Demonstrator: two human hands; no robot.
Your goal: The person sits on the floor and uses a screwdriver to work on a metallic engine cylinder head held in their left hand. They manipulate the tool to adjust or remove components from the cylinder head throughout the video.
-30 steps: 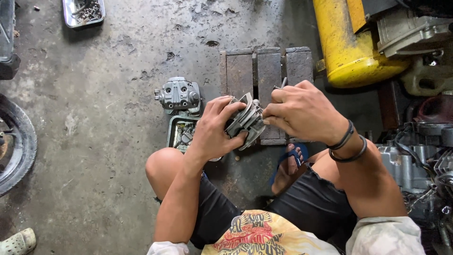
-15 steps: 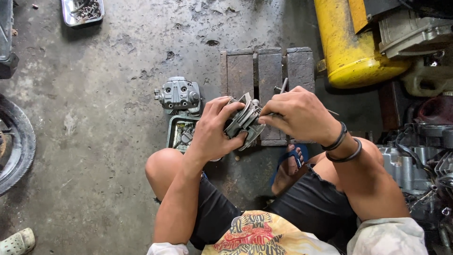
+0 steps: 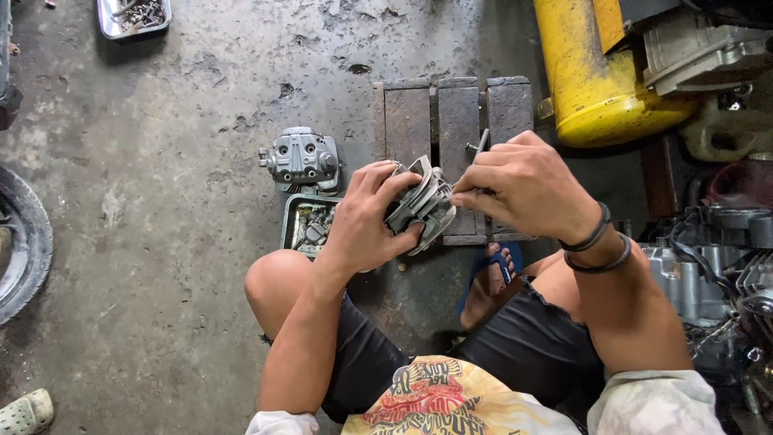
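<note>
I squat on a concrete floor. My left hand (image 3: 366, 217) grips a grey finned engine cylinder part (image 3: 423, 205) held above my knees. My right hand (image 3: 523, 187) is closed around a thin metal tool (image 3: 481, 145) whose end sticks up past my fingers, and it presses against the right side of the cylinder part. Two dark bands circle my right wrist.
A grey engine head cover (image 3: 302, 159) lies on the floor beside a small green tray of parts (image 3: 291, 229). A wooden block (image 3: 455, 113) sits ahead. A yellow tank (image 3: 592, 76) and engine parts (image 3: 708, 274) crowd the right. A tyre (image 3: 24, 242) is at left, a metal tray (image 3: 133, 16) far left.
My right hand has shifted slightly right and turned, so the thin tool now stands out above my fingers. My left hand keeps the cylinder part in the same place.
</note>
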